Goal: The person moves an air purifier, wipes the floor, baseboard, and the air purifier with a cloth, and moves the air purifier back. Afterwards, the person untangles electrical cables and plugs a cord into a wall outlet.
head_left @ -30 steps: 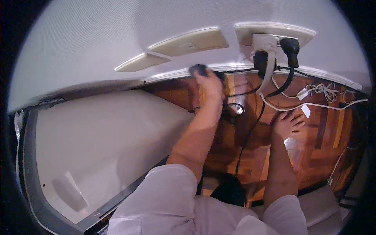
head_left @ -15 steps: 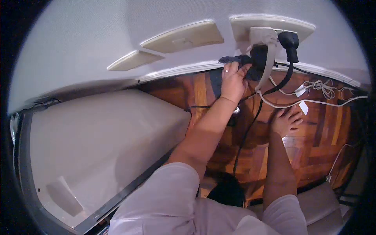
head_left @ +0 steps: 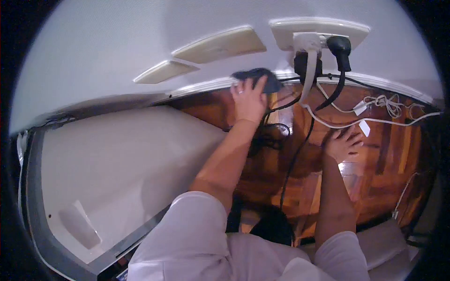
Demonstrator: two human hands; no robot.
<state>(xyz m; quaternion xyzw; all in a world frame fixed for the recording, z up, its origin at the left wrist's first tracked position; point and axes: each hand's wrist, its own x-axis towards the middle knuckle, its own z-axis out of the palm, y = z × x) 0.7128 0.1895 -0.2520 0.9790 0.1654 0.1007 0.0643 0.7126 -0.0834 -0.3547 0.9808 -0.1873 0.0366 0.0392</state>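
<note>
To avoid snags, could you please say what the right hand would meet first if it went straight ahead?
Probably the white tag just beyond the right hand, though depth is unclear.

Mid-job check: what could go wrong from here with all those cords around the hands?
The left hand has the dark cloth close to the black adapter, so a sweep that way might catch or loosen it. The tangled black cable lies beside the left forearm and could get snagged. The right hand, spread on the floor, might drag the nearby white cable if it slides.
</note>
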